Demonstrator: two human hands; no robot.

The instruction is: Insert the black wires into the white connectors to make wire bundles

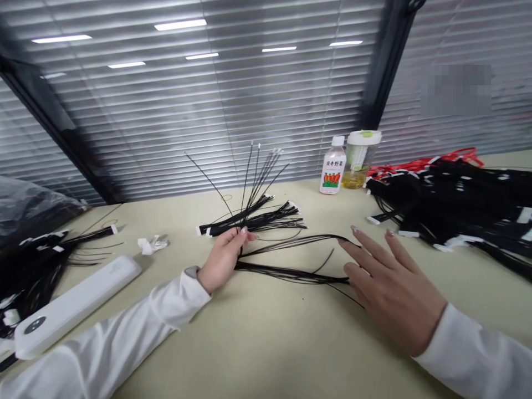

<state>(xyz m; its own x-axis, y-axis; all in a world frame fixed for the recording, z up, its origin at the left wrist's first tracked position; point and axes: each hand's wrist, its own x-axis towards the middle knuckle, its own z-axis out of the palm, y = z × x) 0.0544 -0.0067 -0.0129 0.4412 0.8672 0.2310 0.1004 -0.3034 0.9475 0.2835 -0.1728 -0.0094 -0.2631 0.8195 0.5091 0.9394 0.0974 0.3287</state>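
Observation:
My left hand [224,256] is closed round a bunch of thin black cable ties [253,183] that fan upward from its fingers, their tails trailing right across the beige table [266,338]. My right hand [390,282] is spread flat and open over the looped tails of those ties [299,271], fingertips touching them. Just behind my left hand lies a small bundle of black ties with white labels [257,220].
A large heap of black ties with white labels and red straps [457,205] fills the right. Another black pile [29,271] lies at left by a white oblong device [75,305] and crumpled paper [152,244]. A drink bottle [333,166] and lidded jar [359,160] stand near the blinds.

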